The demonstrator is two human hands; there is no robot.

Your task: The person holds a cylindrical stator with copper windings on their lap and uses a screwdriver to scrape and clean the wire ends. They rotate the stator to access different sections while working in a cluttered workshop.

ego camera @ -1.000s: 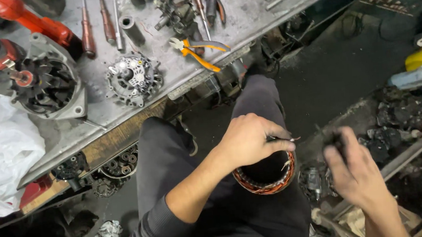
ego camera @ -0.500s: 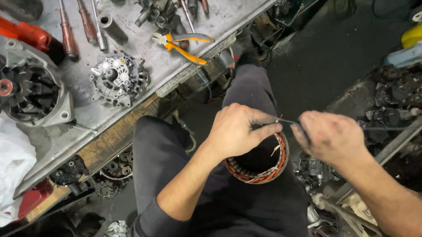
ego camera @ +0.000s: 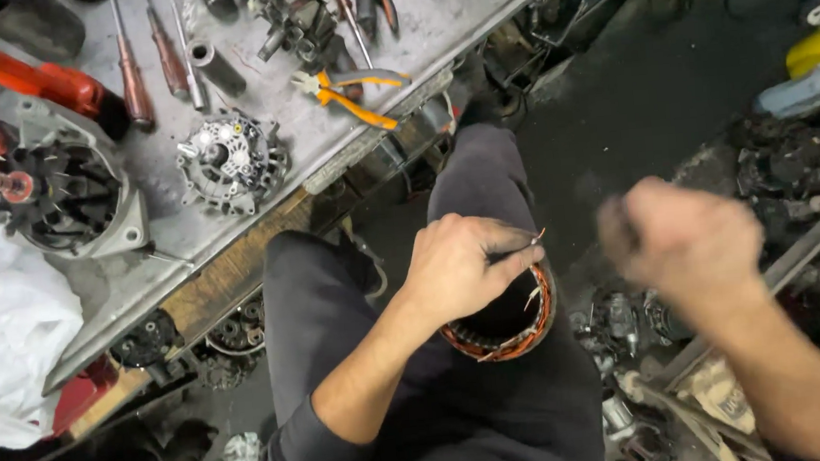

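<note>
So the stator ring (ego camera: 503, 326), the round one with copper-orange windings, sits on the person's lap over the dark trousers, near the middle of the scene, probably propped there so the leg keeps it steady while both hands work. The left hand (ego camera: 457, 266) lies on its top rim, with fingers pinched narrow on what looks like a thin wire end (ego camera: 536, 240) sticking up at the ring's right edge. The right hand (ego camera: 689, 243) hangs well apart to the right and is smeared with motion blur, so I honestly cannot tell whether it's closed on anything or just curled. The far side of the ring is hidden under the left hand. Up on the metal bench (ego camera: 270, 188), far and left, there's an alternator housing (ego camera: 229, 162), orange-handled pliers (ego camera: 355, 93), screwdrivers (ego camera: 131, 72) and a white plastic bag (ego camera: 3, 326), all within reach; the stuff on the floor to the right is too dark to make out
</note>
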